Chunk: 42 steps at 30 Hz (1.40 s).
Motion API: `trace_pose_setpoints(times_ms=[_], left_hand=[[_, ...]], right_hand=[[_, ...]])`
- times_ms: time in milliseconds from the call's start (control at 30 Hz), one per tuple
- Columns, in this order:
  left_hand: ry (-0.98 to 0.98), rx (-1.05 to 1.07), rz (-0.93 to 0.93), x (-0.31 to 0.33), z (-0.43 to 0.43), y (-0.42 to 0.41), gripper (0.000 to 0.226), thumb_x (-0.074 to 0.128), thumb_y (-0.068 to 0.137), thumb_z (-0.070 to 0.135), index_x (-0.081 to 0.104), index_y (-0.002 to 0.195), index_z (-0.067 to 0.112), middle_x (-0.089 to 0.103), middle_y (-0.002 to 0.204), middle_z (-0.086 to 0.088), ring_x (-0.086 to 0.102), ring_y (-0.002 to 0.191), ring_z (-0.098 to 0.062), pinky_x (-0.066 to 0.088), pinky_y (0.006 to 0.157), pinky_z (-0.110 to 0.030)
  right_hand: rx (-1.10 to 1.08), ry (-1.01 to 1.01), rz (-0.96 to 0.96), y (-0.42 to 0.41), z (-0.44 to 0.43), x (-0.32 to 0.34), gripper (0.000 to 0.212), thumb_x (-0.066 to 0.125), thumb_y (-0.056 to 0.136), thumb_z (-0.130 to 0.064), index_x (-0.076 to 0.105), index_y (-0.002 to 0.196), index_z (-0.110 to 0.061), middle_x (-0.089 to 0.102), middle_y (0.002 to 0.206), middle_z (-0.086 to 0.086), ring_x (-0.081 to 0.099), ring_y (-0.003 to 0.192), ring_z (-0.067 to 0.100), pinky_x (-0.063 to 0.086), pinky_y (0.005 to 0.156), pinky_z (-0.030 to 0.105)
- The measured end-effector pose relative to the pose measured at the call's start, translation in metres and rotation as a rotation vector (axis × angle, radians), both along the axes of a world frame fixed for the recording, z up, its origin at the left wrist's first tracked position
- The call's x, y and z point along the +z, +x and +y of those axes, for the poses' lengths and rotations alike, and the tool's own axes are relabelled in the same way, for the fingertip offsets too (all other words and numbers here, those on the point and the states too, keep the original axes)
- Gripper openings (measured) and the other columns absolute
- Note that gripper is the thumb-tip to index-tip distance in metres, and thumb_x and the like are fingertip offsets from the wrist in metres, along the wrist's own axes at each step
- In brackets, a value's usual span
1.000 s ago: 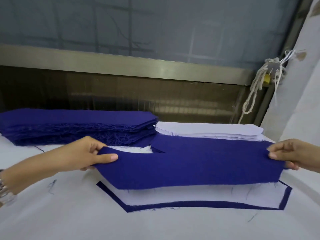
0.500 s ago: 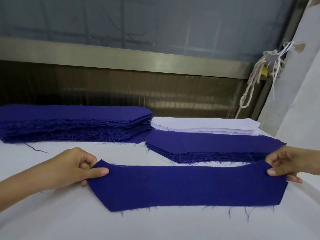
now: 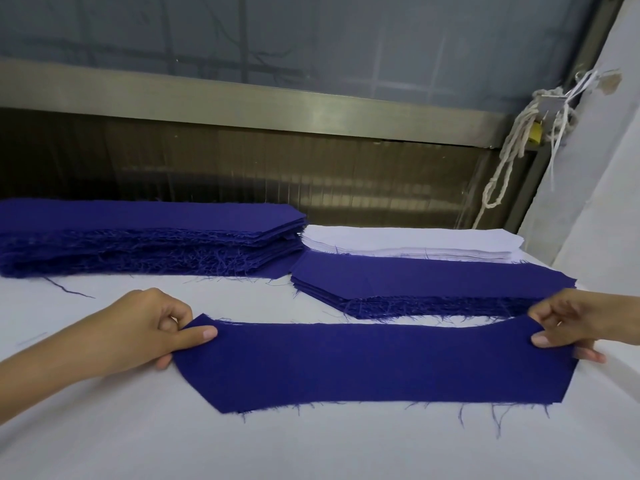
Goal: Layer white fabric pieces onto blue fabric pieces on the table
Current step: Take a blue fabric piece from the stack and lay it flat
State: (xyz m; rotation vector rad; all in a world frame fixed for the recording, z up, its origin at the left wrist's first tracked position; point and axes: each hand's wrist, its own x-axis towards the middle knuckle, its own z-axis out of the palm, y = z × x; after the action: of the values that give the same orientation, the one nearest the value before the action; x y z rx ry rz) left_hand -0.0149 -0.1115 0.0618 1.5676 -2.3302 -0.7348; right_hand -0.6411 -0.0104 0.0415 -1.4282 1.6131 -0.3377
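White table [image 3: 311, 445] bears blue piece [image 3: 374, 365]; window [image 3: 311, 39] perhaps netted.

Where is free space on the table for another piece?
Bare table lies in front of the held blue piece, and between the left hand and the tall blue stack. The far right is crowded: low blue stack, white stack.

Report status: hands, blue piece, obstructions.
Left hand and right hand pinch ends of long blue fabric piece, laid on white table. White fabric stack untouched behind. Nothing blocking.

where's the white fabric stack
In the head view, the white fabric stack lies back right, just behind the smaller blue stack and right of the tall blue stack.
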Motion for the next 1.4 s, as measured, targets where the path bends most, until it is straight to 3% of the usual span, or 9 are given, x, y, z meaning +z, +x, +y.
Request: trace_pose_setpoints(times_ms=[367, 500, 600, 767, 900, 1000, 1100, 1267, 1400], left_hand=[[-0.101, 0.036, 0.005, -0.01, -0.002, 0.0, 0.052, 0.062, 0.079, 0.062, 0.051, 0.056, 0.017, 0.064, 0.046, -0.002, 0.042, 0.04, -0.005, 0.051, 0.067, -0.029], [-0.104, -0.019, 0.061, -0.009, -0.002, 0.002, 0.046, 0.05, 0.075, 0.069, 0.053, 0.065, 0.024, 0.065, 0.05, -0.001, 0.041, 0.042, -0.003, 0.044, 0.058, -0.025], [-0.06, -0.043, 0.102, -0.007, -0.002, 0.004, 0.041, 0.048, 0.078, 0.066, 0.06, 0.077, 0.026, 0.067, 0.055, -0.001, 0.045, 0.046, -0.001, 0.042, 0.06, -0.025], [-0.149, -0.024, 0.079, -0.012, -0.002, 0.002, 0.032, 0.061, 0.088, 0.049, 0.062, 0.073, 0.021, 0.065, 0.049, 0.001, 0.045, 0.04, -0.003, 0.044, 0.059, -0.023], [-0.255, 0.029, 0.021, -0.016, -0.002, -0.001, 0.032, 0.069, 0.086, 0.045, 0.056, 0.067, 0.022, 0.061, 0.043, 0.006, 0.053, 0.043, -0.002, 0.047, 0.061, -0.027], [-0.4, 0.086, -0.03, -0.021, -0.005, 0.001, 0.034, 0.067, 0.079, 0.058, 0.052, 0.067, 0.029, 0.058, 0.043, 0.013, 0.057, 0.049, 0.0, 0.049, 0.057, -0.029], [-0.57, 0.073, -0.059, -0.023, -0.007, 0.007, 0.038, 0.048, 0.07, 0.077, 0.044, 0.074, 0.039, 0.06, 0.055, 0.023, 0.055, 0.045, -0.001, 0.041, 0.046, -0.024], [-0.561, 0.078, 0.005, -0.028, -0.005, 0.006, 0.057, 0.035, 0.062, 0.099, 0.049, 0.089, 0.051, 0.055, 0.09, 0.036, 0.056, 0.051, 0.0, 0.044, 0.045, -0.022], [-0.503, 0.066, 0.014, -0.03, 0.001, 0.002, 0.059, 0.039, 0.054, 0.102, 0.049, 0.088, 0.054, 0.053, 0.091, 0.033, 0.057, 0.056, 0.002, 0.042, 0.044, -0.021]], right_hand=[[-0.018, -0.011, 0.078, -0.006, 0.0, -0.004, 0.033, 0.082, 0.084, -0.035, 0.057, 0.081, -0.015, 0.045, 0.065, 0.006, 0.049, 0.047, 0.023, 0.046, 0.048, 0.024], [-0.019, -0.011, 0.094, -0.004, 0.001, -0.003, 0.034, 0.082, 0.085, -0.036, 0.059, 0.083, -0.011, 0.05, 0.069, 0.009, 0.051, 0.049, 0.025, 0.048, 0.049, 0.021], [-0.02, -0.017, 0.105, -0.004, 0.002, -0.003, 0.036, 0.082, 0.084, -0.036, 0.058, 0.084, -0.01, 0.046, 0.067, 0.008, 0.05, 0.051, 0.026, 0.049, 0.05, 0.021], [-0.043, -0.011, 0.115, 0.0, 0.005, 0.001, 0.04, 0.083, 0.083, -0.038, 0.056, 0.086, -0.007, 0.045, 0.068, 0.005, 0.05, 0.056, 0.027, 0.048, 0.05, 0.022], [-0.108, -0.011, 0.192, 0.008, 0.017, 0.011, 0.044, 0.087, 0.077, -0.044, 0.052, 0.074, -0.016, 0.042, 0.061, 0.004, 0.046, 0.049, 0.022, 0.047, 0.051, 0.024], [-0.169, 0.017, 0.365, 0.025, 0.027, 0.025, 0.049, 0.09, 0.064, -0.058, 0.062, 0.07, -0.018, 0.051, 0.059, 0.004, 0.046, 0.049, 0.015, 0.041, 0.049, 0.02], [-0.215, -0.002, 0.408, 0.039, 0.035, 0.038, 0.058, 0.088, 0.053, -0.07, 0.067, 0.069, -0.019, 0.06, 0.059, 0.005, 0.049, 0.052, 0.015, 0.037, 0.047, 0.018], [-0.256, -0.05, 0.414, 0.063, 0.04, 0.053, 0.079, 0.077, 0.038, -0.087, 0.071, 0.07, -0.015, 0.061, 0.059, 0.003, 0.048, 0.053, 0.013, 0.038, 0.048, 0.017], [-0.242, -0.039, 0.437, 0.08, 0.045, 0.06, 0.077, 0.081, 0.032, -0.085, 0.075, 0.073, -0.021, 0.065, 0.062, -0.002, 0.052, 0.051, 0.004, 0.04, 0.05, 0.014]])
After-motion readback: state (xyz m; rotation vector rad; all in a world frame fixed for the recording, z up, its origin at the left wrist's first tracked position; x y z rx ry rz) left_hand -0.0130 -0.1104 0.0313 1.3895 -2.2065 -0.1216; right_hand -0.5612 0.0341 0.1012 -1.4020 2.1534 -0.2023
